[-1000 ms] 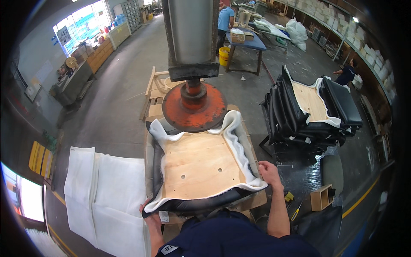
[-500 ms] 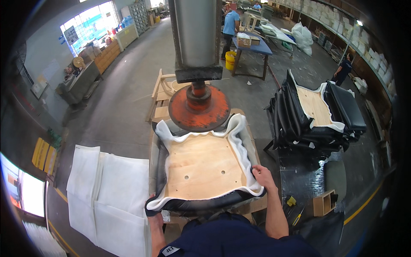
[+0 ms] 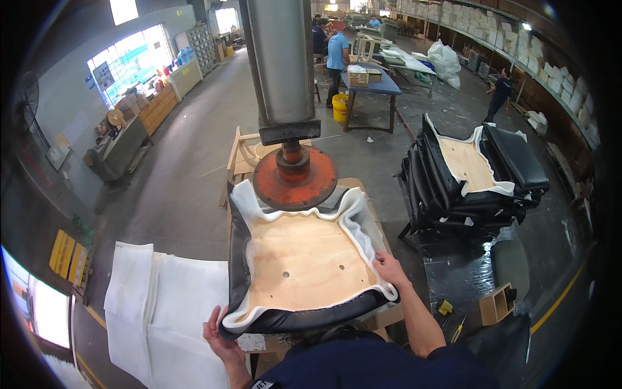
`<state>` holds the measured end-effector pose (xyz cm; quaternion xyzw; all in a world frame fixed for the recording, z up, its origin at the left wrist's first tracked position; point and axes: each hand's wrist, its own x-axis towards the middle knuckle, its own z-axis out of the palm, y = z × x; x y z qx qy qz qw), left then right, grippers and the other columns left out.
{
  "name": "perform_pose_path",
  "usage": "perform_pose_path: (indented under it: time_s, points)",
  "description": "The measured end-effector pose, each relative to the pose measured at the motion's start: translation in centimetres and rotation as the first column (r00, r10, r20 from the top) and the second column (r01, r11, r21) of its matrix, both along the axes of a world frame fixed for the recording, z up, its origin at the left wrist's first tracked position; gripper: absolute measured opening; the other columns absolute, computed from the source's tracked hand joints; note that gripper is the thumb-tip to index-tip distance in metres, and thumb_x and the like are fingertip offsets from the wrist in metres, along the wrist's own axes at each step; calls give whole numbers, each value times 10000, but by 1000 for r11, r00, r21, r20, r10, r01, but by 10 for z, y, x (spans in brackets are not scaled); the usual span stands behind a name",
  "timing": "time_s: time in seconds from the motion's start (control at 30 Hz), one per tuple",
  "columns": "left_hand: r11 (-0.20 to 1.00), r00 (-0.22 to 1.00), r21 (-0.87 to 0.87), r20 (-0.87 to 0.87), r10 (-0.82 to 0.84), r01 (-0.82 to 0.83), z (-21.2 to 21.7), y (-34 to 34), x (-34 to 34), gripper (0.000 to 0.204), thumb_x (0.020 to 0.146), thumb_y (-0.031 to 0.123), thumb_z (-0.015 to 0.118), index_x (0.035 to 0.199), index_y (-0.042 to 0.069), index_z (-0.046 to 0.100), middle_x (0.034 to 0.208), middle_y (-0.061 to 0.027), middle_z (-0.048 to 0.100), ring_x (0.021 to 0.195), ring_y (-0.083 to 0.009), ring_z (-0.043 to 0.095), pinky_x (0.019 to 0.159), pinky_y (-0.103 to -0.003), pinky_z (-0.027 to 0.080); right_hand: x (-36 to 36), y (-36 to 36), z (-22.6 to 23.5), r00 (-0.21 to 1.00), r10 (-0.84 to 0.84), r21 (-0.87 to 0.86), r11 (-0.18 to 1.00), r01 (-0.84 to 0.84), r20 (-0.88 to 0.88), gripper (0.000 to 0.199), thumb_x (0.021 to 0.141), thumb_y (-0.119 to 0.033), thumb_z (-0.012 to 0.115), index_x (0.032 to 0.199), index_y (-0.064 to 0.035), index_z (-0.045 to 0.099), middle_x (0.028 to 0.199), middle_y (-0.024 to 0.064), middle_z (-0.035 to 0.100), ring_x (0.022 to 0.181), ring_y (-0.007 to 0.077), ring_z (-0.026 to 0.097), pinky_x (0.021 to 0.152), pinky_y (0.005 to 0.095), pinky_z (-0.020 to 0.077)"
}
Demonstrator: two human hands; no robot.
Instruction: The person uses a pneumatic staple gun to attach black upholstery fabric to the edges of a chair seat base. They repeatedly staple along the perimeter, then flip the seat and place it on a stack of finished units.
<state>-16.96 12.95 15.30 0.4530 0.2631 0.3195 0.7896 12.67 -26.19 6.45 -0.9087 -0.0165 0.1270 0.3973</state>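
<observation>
A seat cushion lies upside down in front of me, with its wooden seat board (image 3: 311,249) facing up. White padding (image 3: 357,223) stands up in waves around the board, inside a black cover (image 3: 304,319). My right hand (image 3: 391,269) has its fingers curled over the padding and cover at the right edge, near the close corner. My left hand (image 3: 223,338) is beside the near left corner, fingers apart and holding nothing. Over the far edge of the cushion hangs the round orange press plate (image 3: 295,178).
White sheets (image 3: 188,298) lie at the left. A stack of black cushions (image 3: 447,185) stands at the right, with a wooden box (image 3: 495,306) and a yellow-handled screwdriver (image 3: 458,329) nearer me. Beyond are a blue-topped table (image 3: 379,81) and other people.
My left hand has come off the cushion's near left corner and its fingers have spread. My right hand stays at the right edge. The view has shifted slightly.
</observation>
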Motion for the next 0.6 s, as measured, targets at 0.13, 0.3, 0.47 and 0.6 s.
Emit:
perform_pose_path:
  time_s: [0.13,0.3,0.47,0.6]
  points:
    - [824,989,-559,44,139,-91,-72,12,41,691,1037,564,379,1528,87,472,1536,-190,502,1392,-406,491,1166,-562,396,6,1,-18,999,19,48,999,-17,-41,575,920,-307,648,1409,-11,594,1169,226,737,1074,318,722,964,375,541]
    - [860,887,-408,450,-102,306,-80,-8,43,633,1008,556,450,1583,296,417,1576,-209,449,1405,-430,479,1179,-597,378,14,6,-24,1000,-11,56,998,12,-22,616,921,-332,665,1437,-11,569,1150,222,743,1066,303,725,951,379,542]
    - [942,893,-220,426,-142,254,-42,-15,52,686,1014,572,441,1603,228,377,1574,-170,451,1418,-402,468,1174,-577,402,28,0,-32,997,39,30,999,-37,-71,660,908,-361,666,1457,-11,553,1267,240,690,1168,326,675,999,393,510]
    - [984,864,-2,479,-154,176,17,-25,62,744,1018,582,410,1590,108,369,1543,-124,479,1343,-319,539,1107,-488,491,33,-10,3,985,124,135,985,-108,-122,645,947,-354,653,1470,4,535,1381,219,640,1259,284,628,1068,363,470]
